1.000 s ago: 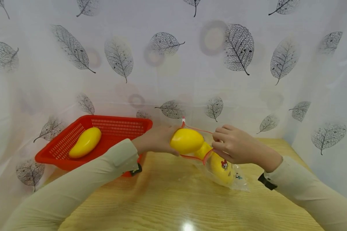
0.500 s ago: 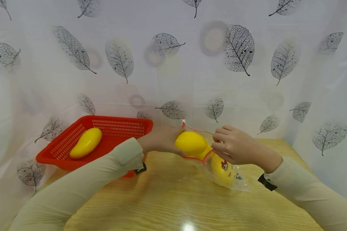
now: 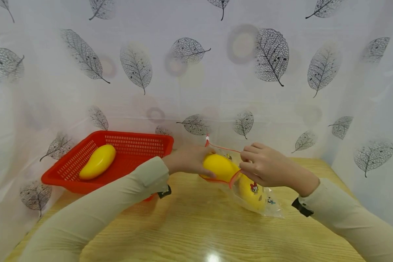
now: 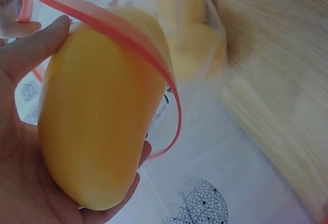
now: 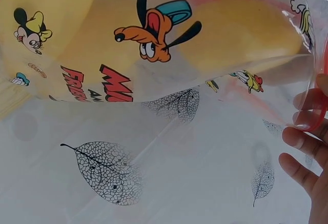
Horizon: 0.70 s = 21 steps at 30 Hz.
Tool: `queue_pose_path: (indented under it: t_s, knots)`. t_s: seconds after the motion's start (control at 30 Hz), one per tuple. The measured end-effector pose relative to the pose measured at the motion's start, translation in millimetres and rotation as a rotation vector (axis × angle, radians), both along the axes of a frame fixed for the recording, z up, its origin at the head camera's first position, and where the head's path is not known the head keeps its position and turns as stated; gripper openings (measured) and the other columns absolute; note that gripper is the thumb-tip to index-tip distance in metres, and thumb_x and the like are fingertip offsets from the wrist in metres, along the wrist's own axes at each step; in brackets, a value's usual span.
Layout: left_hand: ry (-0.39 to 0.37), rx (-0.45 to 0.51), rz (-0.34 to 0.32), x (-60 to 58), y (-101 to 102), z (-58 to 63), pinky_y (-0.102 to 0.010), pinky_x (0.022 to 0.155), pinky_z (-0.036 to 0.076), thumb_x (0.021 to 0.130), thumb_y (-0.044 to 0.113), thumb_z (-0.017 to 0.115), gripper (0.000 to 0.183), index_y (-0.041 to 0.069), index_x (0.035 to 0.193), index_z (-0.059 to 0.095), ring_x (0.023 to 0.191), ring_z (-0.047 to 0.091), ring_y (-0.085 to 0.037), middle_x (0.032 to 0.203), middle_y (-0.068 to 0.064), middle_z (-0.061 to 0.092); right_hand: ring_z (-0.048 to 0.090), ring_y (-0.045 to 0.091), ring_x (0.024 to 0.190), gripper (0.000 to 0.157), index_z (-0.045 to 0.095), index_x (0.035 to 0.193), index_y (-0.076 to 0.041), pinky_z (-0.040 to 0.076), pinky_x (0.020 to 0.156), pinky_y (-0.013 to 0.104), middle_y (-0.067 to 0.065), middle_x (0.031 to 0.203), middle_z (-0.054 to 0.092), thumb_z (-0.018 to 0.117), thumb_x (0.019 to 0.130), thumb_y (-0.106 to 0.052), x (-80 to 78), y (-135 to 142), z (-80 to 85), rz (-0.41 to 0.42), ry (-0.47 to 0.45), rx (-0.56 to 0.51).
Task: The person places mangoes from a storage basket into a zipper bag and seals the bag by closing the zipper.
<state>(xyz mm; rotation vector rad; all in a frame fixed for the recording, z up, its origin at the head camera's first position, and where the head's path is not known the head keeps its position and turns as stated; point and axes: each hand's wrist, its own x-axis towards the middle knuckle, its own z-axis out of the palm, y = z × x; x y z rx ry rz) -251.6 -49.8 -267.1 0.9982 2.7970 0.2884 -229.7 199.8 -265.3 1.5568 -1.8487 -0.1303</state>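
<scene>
My left hand point(image 3: 190, 158) grips a smooth yellow mango point(image 3: 220, 166), thumb on one side and fingers round the other. In the left wrist view, the red rim of a clear plastic bag point(image 4: 128, 37) crosses over that mango point(image 4: 100, 121), whose far end lies inside the bag's mouth. My right hand point(image 3: 265, 165) pinches the red rim, holding the mouth apart. More yellow mangoes point(image 3: 249, 191) show through the bag farther in. Cartoon figures are printed on the bag point(image 5: 154, 34), as the right wrist view shows.
At the left, a red slotted plastic basket point(image 3: 134, 136) stands on the wooden table point(image 3: 216, 225), with one yellow mango point(image 3: 98, 162) inside. Behind the table hangs a pale curtain point(image 3: 213, 87) printed with dark leaves. My left forearm passes in front of the basket.
My left hand has moved to the right and slightly down, taking the mango deeper into the bag's mouth. My right hand has stayed at the rim.
</scene>
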Motion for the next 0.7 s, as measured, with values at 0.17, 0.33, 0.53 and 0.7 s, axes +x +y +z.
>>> queue_pose_path:
  t_s: [0.17,0.33,0.53,0.7]
  knots:
    - [-0.011,-0.002,-0.008,-2.3,4.3,-2.7,-0.028,0.072,0.043,0.079,0.055,0.066,0.078,0.02,0.142,0.038,0.088,0.054,-0.016,0.118,0.002,0.061,0.038,0.015,0.066,0.042,0.054,0.072,-0.013,0.036,0.062,0.03,0.0,0.069,0.045,0.03,0.101,-0.029,-0.7,0.9,-0.7,0.001,0.004,0.0]
    - [-0.046,0.008,0.024,-2.5,10.4,-2.5,-0.034,0.084,0.049,0.078,0.055,0.066,0.088,0.022,0.149,0.024,0.109,0.057,-0.019,0.135,-0.002,0.055,0.039,0.015,0.067,0.042,0.055,0.073,-0.014,0.037,0.063,0.03,0.0,0.07,0.046,0.03,0.102,-0.03,-1.2,1.8,-1.9,-0.007,0.007,0.0]
    - [-0.054,-0.006,0.056,-1.9,14.8,-0.9,-0.036,0.085,0.052,0.081,0.052,0.065,0.091,0.025,0.151,0.014,0.129,0.048,-0.023,0.148,-0.005,0.041,0.04,0.015,0.066,0.04,0.055,0.073,-0.013,0.037,0.062,0.03,0.0,0.07,0.047,0.033,0.101,-0.029,-1.8,2.2,-2.2,-0.003,0.006,-0.01]
    - [-0.045,0.005,0.069,-2.0,13.1,-2.2,-0.047,0.1,0.044,0.084,0.048,0.064,0.086,0.028,0.151,0.014,0.135,0.04,-0.028,0.154,-0.007,0.029,0.039,0.014,0.065,0.041,0.055,0.072,-0.013,0.037,0.062,0.03,0.0,0.069,0.047,0.032,0.102,-0.03,-0.9,2.9,-0.8,-0.012,0.001,-0.008]
